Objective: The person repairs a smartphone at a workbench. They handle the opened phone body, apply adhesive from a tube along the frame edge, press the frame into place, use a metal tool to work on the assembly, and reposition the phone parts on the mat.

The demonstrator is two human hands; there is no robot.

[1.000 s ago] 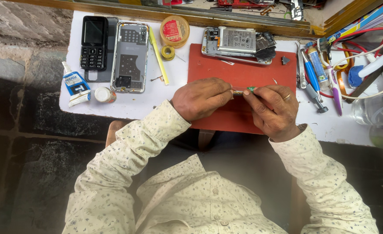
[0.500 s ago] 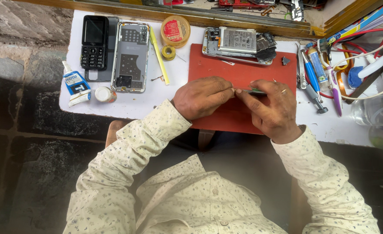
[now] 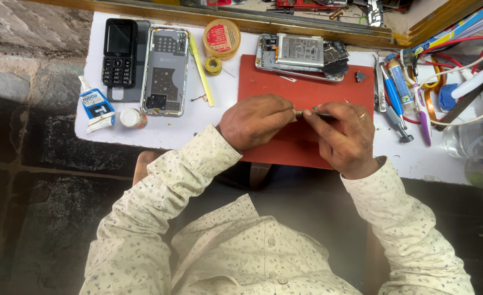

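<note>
- red mat (image 3: 285, 145) lay under both hands; left hand (image 3: 255, 120) and right hand (image 3: 345, 136) each pinched one small green part (image 3: 307, 112) between fingertips
- best kept low over the mat, grip steady; opened phone (image 3: 301, 57) lay just beyond

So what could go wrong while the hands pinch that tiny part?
1. The tiny part is pinched only between fingertips of the left hand and right hand; it might slip, and the red mat is bare there.
2. The opened phone lies close behind the hands with its insides showing, so an elbow or wrist could nudge it.
3. The small dark piece near the mat's corner could easily get knocked away.
</note>
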